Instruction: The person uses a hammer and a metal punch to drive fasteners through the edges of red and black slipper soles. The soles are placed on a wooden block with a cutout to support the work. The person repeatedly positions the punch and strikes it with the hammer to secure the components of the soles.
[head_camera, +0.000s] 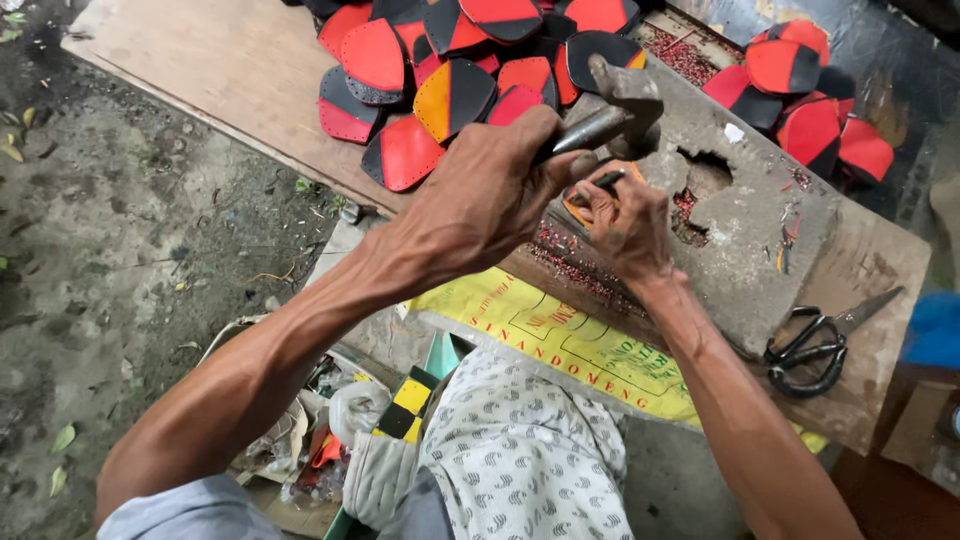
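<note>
Landmark: the grey, pitted stone block (745, 235) lying on the long worn wooden plank bench (215, 65); all places below are taken from it

1. Plank bench, under the block and running off to its upper left
2. Stone block, with a ragged hole (700, 175) broken into its top; red crumbs sit in that hole and lie scattered along the near edge of the block
3. Yellow printed sack (560, 345), spread below the near edge of the block, over your lap in patterned grey cloth (520, 460)
4. Heap of red, black and orange shield-shaped leather pieces (450, 60), on the bench to the upper left of the block; a smaller pile of the same pieces (800, 100) beyond its far right corner
5. Your left hand (480, 200), closed tight round the handle of the dark iron hammer (610, 105); the handle's long axis runs up and right, with the head poised over the near left part of the block
6. Your right hand (625, 220), nearer the work, pinching a thin dark punch (605, 182) onto a small orange piece (580, 205); this piece lies on the block's near left edge, directly below the hammer head
7. Black-handled scissors (815, 345), on the bench at the right end of the block, blades pointing up and right
8. Open box of scraps and a yellow-black checked item (405, 405), on the ground below the block
</note>
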